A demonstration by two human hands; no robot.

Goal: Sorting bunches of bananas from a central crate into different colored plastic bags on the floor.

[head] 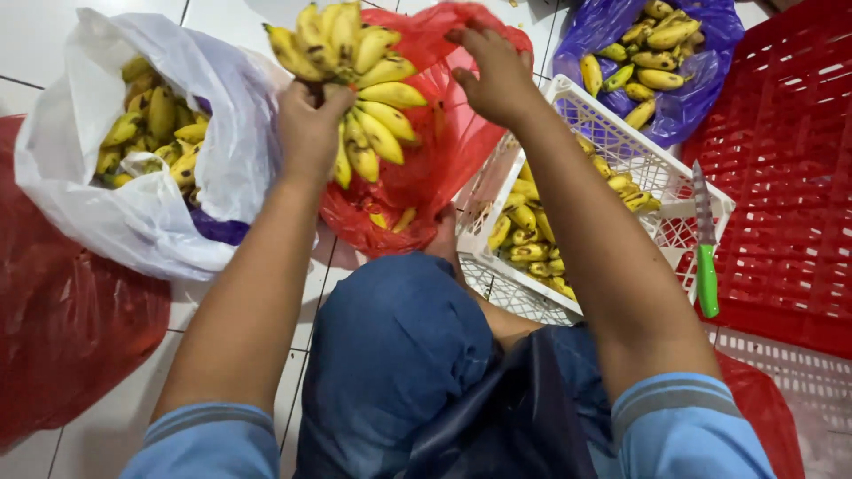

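Left hand point(309, 124) grips banana bunch point(359, 71) from below; right hand point(497, 75) pinches red bag point(444, 151) beside it.

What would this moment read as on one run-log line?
left hand: holds banana bunch | right hand: grips red bag | knife: on white crate

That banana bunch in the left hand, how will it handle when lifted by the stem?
The banana bunch probably hangs steady from the left hand, since the fruits fan out from one stem. It looks fairly heavy for its size, with many fruits packed close. Single bananas may snap off: loose ones lie in the red bag below.
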